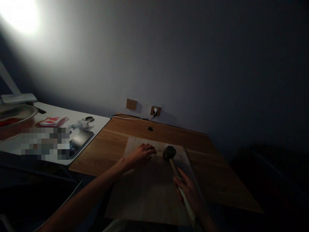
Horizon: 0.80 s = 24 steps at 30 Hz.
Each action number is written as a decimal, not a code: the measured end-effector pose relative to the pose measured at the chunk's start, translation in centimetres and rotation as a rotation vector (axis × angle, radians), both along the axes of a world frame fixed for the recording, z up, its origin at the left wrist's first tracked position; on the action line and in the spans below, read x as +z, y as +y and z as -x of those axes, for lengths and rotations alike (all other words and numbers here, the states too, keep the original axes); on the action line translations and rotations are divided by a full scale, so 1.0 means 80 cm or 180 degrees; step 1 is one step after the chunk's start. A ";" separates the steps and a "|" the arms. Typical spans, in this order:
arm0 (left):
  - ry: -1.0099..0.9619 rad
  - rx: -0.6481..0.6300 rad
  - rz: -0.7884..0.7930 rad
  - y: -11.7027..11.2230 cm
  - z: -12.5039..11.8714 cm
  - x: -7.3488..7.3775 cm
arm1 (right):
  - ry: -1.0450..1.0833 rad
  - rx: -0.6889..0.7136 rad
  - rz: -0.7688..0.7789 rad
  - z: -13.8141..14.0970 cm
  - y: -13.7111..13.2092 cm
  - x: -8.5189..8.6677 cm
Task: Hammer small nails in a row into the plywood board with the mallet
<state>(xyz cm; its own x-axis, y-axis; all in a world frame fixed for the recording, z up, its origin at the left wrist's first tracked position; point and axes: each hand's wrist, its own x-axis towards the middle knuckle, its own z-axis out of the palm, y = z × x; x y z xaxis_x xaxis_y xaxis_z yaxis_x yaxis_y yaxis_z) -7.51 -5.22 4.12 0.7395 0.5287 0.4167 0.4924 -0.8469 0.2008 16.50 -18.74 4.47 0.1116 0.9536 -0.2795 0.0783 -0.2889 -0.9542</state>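
Note:
My right hand is wrapped round the wooden handle of a rubber mallet. The mallet's black head points away from me, over the far right part of a pale board. My left hand rests over the board's far left part, palm down, with its fingers stretched towards the mallet head. Between those fingertips and the mallet head is a tiny light-coloured piece, too small and dim to name. The undersides of the left fingers are hidden.
Beneath the board is a wooden table. To the left, a white table bears a clear tub, a red-and-white packet, crumpled plastic and a dark, flat device. A plugged-in cable runs along the wall.

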 end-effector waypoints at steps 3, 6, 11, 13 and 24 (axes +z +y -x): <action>0.0395 -0.0628 -0.0324 -0.025 -0.008 0.007 | -0.0081 -0.0113 0.0110 -0.008 -0.010 -0.007; 0.0546 -0.0929 -0.0660 -0.038 -0.015 0.004 | -0.0091 -0.0234 0.0166 -0.007 -0.014 -0.014; 0.0624 -0.0969 -0.1151 -0.045 -0.018 -0.002 | -0.0046 -0.0190 0.0145 -0.005 -0.014 -0.018; 0.0663 -0.0934 -0.1222 -0.045 -0.016 -0.002 | -0.0080 -0.0207 0.0131 -0.006 -0.013 -0.021; -0.0841 0.1147 0.0787 0.045 0.025 -0.020 | -0.0056 -0.0269 0.0288 -0.005 -0.015 -0.015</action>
